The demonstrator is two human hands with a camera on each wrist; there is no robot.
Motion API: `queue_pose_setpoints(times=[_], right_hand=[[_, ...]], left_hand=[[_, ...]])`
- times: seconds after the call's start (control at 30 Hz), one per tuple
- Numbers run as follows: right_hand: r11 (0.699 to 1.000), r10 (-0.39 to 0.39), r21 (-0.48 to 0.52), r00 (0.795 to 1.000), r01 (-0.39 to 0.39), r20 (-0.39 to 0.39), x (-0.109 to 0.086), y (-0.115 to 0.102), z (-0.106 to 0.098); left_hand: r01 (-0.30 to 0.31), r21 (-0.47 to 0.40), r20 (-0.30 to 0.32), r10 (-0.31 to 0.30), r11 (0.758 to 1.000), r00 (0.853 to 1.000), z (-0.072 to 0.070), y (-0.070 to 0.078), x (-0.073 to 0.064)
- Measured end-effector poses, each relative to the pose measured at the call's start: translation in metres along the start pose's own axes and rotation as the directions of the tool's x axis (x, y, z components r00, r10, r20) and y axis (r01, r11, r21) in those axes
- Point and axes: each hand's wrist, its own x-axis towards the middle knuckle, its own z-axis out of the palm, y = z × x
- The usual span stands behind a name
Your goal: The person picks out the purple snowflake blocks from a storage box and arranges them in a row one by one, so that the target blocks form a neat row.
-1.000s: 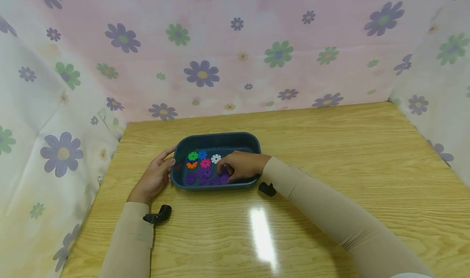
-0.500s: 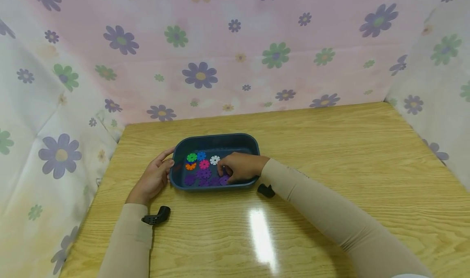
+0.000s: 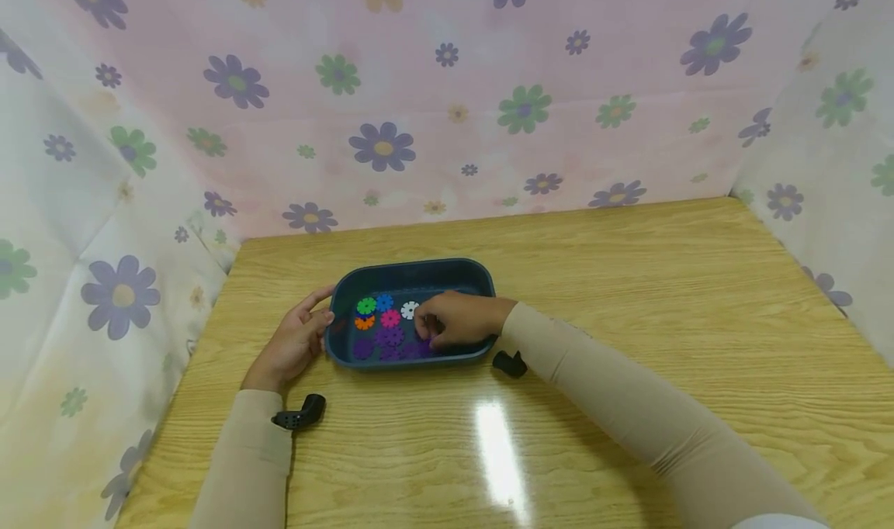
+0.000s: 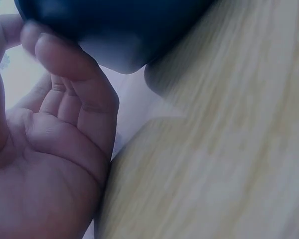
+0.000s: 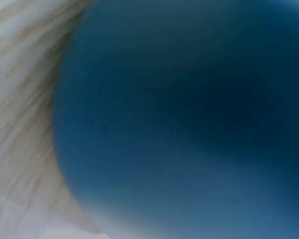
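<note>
A dark blue plastic tray (image 3: 412, 365) stands on the table. My left hand (image 3: 289, 347) holds its left end, thumb on the rim and fingers around the outside; in the left wrist view the fingers curl up against the tray's wall. My right hand (image 3: 461, 318) reaches in over the right end, thumb and forefinger bent down at a purple snowflake disc (image 3: 424, 346); I cannot tell whether they pinch it. More purple discs (image 3: 389, 337) lie along the near side. Green (image 3: 366, 305), blue (image 3: 384, 302), orange (image 3: 365, 322), pink (image 3: 389, 319) and white discs (image 3: 410, 309) lie behind them.
The wooden table (image 3: 628, 281) reaches back to a flower-print cloth (image 3: 454, 87), which also hangs at both sides. A black wrist-camera mount (image 3: 300, 413) sits on the left wrist, another black mount (image 3: 510, 364) by the right. The tray's wall fills most of the right wrist view.
The head view shifts slightly. Both hands keep their places at the tray, and the right fingers stay over the purple discs with hardly any movement.
</note>
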Motion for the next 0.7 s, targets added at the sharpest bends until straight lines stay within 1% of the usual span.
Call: queue_pose_setpoints(times=[0.1, 0.17, 0.27, 0.33, 0.4, 0.43, 0.47, 0.57, 0.63, 0.7], right_hand=[[0.999, -0.038, 0.027, 0.996, 0.04, -0.082, -0.008, -0.002, -0.003], [0.998, -0.052, 0.038, 0.986, 0.058, -0.155, -0.017, -0.004, -0.006], [0.995, -0.056, 0.062, 0.962, 0.075, -0.268, -0.034, -0.009, -0.014], [0.993, -0.039, 0.093, 0.939, 0.076, -0.341, -0.046, -0.011, -0.019], [0.99, -0.021, 0.119, 0.908, 0.078, -0.418, -0.06, -0.012, -0.023], [0.989, -0.009, 0.125, 0.889, 0.074, -0.458, -0.067, -0.012, -0.024], [0.989, 0.003, 0.129, 0.868, 0.071, -0.497, -0.074, -0.01, -0.026], [0.989, 0.057, 0.144, 0.795, 0.039, -0.604, -0.094, -0.005, -0.026], [0.986, 0.104, 0.167, 0.753, 0.008, -0.65, -0.105, 0.0, -0.025], [0.977, 0.16, 0.213, 0.722, -0.018, -0.673, -0.111, 0.006, -0.023]], left_hand=[[0.012, -0.003, 0.017, -0.012, 1.0, 1.0, 0.0, -0.001, -0.001], [0.018, 0.001, 0.033, -0.018, 1.0, 0.999, 0.0, -0.001, -0.002], [0.023, 0.001, 0.048, -0.023, 1.0, 0.999, 0.001, 0.0, -0.004], [0.024, -0.003, 0.055, -0.024, 1.0, 0.998, 0.001, 0.001, -0.007], [0.024, -0.016, 0.067, -0.023, 1.0, 0.997, 0.002, 0.003, -0.009], [0.025, -0.026, 0.077, -0.023, 0.999, 0.997, 0.002, 0.004, -0.01], [0.025, -0.039, 0.092, -0.022, 0.999, 0.996, 0.003, 0.004, -0.01], [0.034, -0.075, 0.127, -0.024, 0.997, 0.992, 0.002, 0.003, -0.012], [0.038, -0.09, 0.137, -0.025, 0.995, 0.99, 0.001, 0.002, -0.013], [0.036, -0.1, 0.138, -0.022, 0.994, 0.99, -0.001, 0.001, -0.015]])
